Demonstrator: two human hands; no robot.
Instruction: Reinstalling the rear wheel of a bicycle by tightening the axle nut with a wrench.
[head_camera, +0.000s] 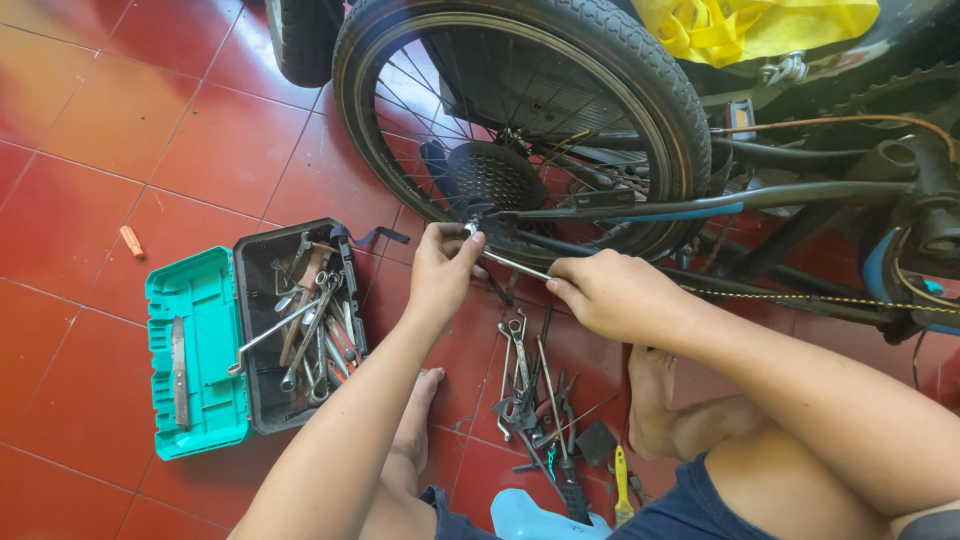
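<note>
The left hand (441, 268) pinches the axle nut (470, 230) of the black spoked bicycle wheel (520, 120); the right hand (610, 292) is closed around a slim silver metal wrench (515, 266) fitted there. The wrench could slip off the nut and knuckles hit the spokes. The open teal plastic toolbox (200, 350) on the red tiled floor (120, 120) holds many spanners.

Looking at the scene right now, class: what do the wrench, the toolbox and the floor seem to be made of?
Wrench, held in the right hand: bare metal, probably steel; silvery shine.
Toolbox: likely plastic; matte teal lid, black tray.
Floor: glazed red tiles, seemingly ceramic; grout lines, glossy reflections.
</note>
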